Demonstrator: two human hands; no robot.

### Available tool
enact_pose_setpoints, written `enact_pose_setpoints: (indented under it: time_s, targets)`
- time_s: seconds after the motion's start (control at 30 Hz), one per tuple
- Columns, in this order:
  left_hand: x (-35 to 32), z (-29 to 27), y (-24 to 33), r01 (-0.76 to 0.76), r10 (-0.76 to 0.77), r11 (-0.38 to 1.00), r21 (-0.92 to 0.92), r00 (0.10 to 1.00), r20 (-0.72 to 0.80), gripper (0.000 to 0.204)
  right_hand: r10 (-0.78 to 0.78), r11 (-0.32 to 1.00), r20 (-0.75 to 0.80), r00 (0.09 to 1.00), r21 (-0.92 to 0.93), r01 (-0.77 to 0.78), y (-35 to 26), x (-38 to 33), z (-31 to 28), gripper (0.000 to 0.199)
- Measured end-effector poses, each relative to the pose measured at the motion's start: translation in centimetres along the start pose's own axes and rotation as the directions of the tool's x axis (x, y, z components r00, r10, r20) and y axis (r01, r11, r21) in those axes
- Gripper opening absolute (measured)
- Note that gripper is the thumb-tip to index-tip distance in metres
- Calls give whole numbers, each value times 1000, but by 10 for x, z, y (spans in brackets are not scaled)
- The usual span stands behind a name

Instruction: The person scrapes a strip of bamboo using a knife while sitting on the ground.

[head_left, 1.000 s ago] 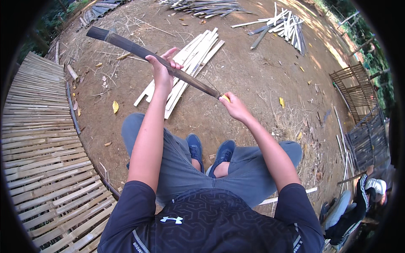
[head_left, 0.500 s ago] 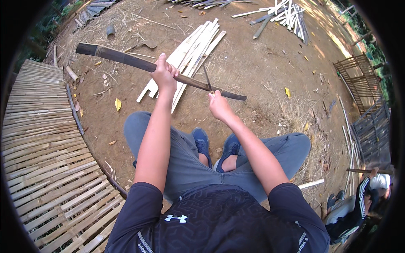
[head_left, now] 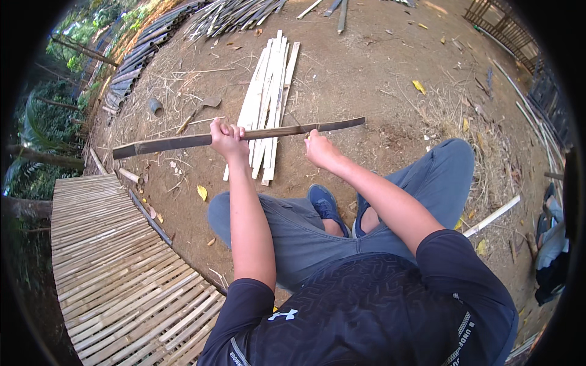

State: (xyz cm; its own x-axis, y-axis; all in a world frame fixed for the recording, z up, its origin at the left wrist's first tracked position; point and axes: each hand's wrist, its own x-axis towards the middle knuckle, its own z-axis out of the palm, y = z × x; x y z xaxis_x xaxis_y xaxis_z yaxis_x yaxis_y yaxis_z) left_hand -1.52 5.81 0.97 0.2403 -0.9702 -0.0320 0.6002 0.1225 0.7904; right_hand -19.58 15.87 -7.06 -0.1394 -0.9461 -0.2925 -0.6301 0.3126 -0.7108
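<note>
A long dark bamboo strip [head_left: 174, 142] lies crosswise in front of me, above my knees. My left hand [head_left: 228, 139] is closed around it left of its middle, thumb uppermost. To the right, my right hand [head_left: 320, 148] is closed on the handle of a knife [head_left: 295, 120], just below the strip. Its thin dark blade points up and forward, crossing the strip; the handle is mostly hidden by my fingers. Past the strip, a stack of pale split bamboo slats [head_left: 268, 91] lies on the ground.
A bamboo slat platform [head_left: 128, 262] runs along my left. On the ground ahead lie a curved-bladed tool [head_left: 198, 113], a short bamboo piece [head_left: 155, 107] and a heap of dark strips [head_left: 235, 15]. Another person [head_left: 552, 244] sits at the far right, near a single pale slat [head_left: 492, 216].
My view has turned leftward. The strip has tilted, its left end lower and its right end higher in view. Both hands keep their grips.
</note>
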Motion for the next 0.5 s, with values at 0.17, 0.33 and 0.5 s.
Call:
enact_pose_setpoints:
  time_s: [0.17,0.33,0.5]
  targets:
    - [0,-11,3,-16,17,1000,23,999,-40,39,-95,994,106,990,-45,100,-28,-16,3,27]
    - [0,-11,4,3,-2,1000,19,999,-39,40,23,1000,138,990,-2,-23,-15,-2,-5,29]
    - [1,-8,0,-11,12,999,34,999,-37,38,-74,996,35,997,-37,75,21,20,-7,25]
